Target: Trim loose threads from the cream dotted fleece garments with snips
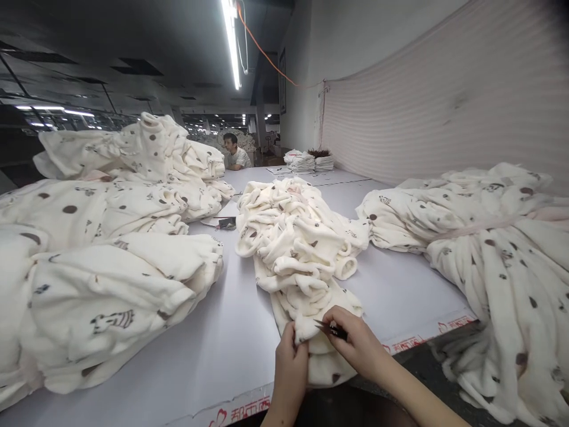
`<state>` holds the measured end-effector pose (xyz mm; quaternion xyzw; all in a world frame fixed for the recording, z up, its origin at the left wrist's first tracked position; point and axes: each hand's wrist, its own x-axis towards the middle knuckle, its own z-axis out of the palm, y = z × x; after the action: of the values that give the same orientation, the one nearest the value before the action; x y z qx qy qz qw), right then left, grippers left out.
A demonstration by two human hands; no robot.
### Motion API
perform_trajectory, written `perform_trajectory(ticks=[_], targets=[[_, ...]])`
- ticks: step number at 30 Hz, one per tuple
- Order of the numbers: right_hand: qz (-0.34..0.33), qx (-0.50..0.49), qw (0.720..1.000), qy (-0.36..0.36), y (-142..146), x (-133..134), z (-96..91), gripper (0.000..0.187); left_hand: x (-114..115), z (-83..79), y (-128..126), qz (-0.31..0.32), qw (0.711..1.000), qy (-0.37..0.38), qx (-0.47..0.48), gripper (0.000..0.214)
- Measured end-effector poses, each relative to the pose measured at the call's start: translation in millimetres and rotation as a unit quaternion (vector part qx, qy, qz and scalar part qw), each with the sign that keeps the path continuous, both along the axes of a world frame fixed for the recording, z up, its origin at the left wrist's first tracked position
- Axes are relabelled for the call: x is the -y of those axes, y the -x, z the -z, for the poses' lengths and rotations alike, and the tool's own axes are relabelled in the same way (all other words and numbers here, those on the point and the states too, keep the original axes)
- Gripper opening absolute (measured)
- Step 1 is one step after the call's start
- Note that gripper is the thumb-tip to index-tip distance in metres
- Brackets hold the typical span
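A cream fleece garment (306, 237) with brown spots lies bunched on the table in front of me, its near end hanging over the edge. My left hand (291, 359) is closed at that near end, pinching a fold of the fleece between thumb and fingers. Small black thread snips (336, 332) are held in my right hand (358, 341), fingers wrapped round them. Their pointed tips face left, close to the pinched fold; whether they touch it I cannot tell.
Piles of the same fleece (120, 296) fill the left side. A tied bundle (480, 237) hangs off the table's right edge. Stacked white pieces (300, 161) stand at the far end, where a person (237, 155) sits. A pink striped cloth (444, 101) hangs along the right.
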<state>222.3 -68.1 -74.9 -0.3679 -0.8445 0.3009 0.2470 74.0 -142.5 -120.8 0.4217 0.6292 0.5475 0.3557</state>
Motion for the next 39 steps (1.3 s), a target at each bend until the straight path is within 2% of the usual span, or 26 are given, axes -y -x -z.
perform_trajectory(ticks=[3,7,12,16,20,22,23,25,27,30,34,39], targets=[[0.013,0.058,0.998,0.018,-3,4,-10.5,0.014,-10,-1.2,6,0.022,0.988,-0.056,0.143,0.022],[0.015,0.05,0.997,0.048,2,5,-23.6,0.016,-10,0.0,11,0.046,0.974,-0.064,0.211,0.024],[0.038,0.083,0.996,0.006,18,1,-22.9,0.022,-12,1.5,13,0.052,0.971,-0.066,0.222,0.025],[0.06,0.081,0.995,0.004,14,3,-12.6,0.023,-15,3.3,16,0.047,0.974,-0.065,0.21,0.025],[0.072,0.108,0.989,-0.065,10,1,-1.7,0.02,-15,0.1,19,-0.003,0.979,-0.098,0.178,0.034],[0.095,0.084,0.986,-0.109,13,-8,1.1,0.022,-16,-5.8,21,0.033,0.98,-0.086,0.175,0.024],[0.112,0.067,0.983,-0.127,17,-14,1.6,0.023,-17,-9.4,21,0.068,0.974,-0.065,0.205,0.021],[0.145,0.048,0.979,-0.136,23,-24,0.6,0.022,-18,-16.0,22,0.125,0.94,-0.018,0.316,0.029],[0.159,0.052,0.98,-0.104,26,-31,-2.9,0.019,-21,-19.6,22,0.129,0.896,-0.004,0.425,0.035],[0.124,0.049,0.99,-0.034,23,-28,-11.4,0.009,-24,-17.3,24,0.111,0.86,-0.023,0.498,0.037],[0.069,0.038,0.997,-0.024,17,-16,-20.5,0.023,-27,-10.4,25,0.121,0.836,-0.043,0.534,0.037],[0.073,0.048,0.996,-0.034,22,-15,-17.9,0.021,-27,-12.8,23,0.114,0.833,-0.045,0.539,0.036]])
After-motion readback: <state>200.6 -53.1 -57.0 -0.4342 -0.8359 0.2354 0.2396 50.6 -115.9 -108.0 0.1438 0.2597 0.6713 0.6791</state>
